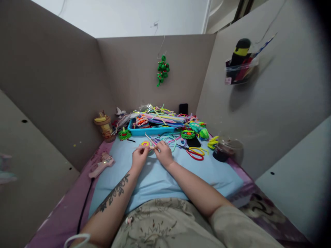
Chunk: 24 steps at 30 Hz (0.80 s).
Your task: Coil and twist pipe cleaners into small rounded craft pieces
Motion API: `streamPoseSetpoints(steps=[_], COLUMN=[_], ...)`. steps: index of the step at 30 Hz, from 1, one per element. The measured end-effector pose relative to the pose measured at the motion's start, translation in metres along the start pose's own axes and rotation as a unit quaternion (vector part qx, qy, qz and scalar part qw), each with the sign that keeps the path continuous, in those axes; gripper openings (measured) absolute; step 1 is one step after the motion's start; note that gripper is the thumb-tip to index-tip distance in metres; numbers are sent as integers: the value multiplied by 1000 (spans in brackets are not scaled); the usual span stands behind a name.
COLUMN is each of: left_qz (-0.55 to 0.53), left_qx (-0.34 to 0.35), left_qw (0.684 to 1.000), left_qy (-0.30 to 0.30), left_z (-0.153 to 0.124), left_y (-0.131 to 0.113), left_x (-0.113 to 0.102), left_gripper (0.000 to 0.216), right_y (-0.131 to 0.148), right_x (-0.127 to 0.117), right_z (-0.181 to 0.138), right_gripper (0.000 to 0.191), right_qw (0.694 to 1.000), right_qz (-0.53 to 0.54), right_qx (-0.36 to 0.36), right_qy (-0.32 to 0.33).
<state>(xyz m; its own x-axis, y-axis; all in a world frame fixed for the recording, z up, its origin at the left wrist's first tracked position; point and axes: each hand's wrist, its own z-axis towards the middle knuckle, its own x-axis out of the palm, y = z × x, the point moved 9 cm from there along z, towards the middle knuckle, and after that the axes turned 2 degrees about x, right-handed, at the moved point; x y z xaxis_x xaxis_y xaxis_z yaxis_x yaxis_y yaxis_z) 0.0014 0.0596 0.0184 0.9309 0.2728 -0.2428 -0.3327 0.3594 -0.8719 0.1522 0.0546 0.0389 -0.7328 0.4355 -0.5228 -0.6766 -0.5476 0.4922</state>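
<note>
Over the blue cloth, both my hands are pinched on a pale, thin strip that looks like a pipe cleaner (152, 147). My left hand (140, 156) has its thumb and fingertips closed on the left part of it. Close beside, my right hand (164, 153) grips its right part with curled fingers. Just behind the hands lies a round yellow and pink piece (146, 143), partly hidden by the fingers. Loose coloured pipe cleaners (172, 139) spread behind the right hand. To the right rest scissors with red handles (195, 155).
A blue tray (152, 131) heaped with pipe cleaners stands at the back. A pink glue gun (102, 166) with a black cord lies left. Green fuzzy figures (187, 134) sit beside a dark phone-like slab (193, 142). A dark cup (221, 151) stands right; grey panels enclose the table.
</note>
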Motion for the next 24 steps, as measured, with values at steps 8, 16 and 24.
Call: streamPoseSetpoints(steps=[8, 16, 24], left_qz=[-51, -79, -41], left_qx=[14, 26, 27], left_qw=[998, 997, 999], left_qy=[-19, 8, 14], left_z=[4, 5, 3], left_y=[8, 6, 1], left_x=[1, 5, 4], left_gripper=[20, 22, 24], right_y=[4, 6, -6], right_x=[5, 11, -3], right_z=[0, 0, 4], right_gripper=[20, 17, 16], right_qw=[998, 995, 993], right_qz=[57, 80, 114], right_qx=[-11, -35, 26], right_qy=[32, 58, -4])
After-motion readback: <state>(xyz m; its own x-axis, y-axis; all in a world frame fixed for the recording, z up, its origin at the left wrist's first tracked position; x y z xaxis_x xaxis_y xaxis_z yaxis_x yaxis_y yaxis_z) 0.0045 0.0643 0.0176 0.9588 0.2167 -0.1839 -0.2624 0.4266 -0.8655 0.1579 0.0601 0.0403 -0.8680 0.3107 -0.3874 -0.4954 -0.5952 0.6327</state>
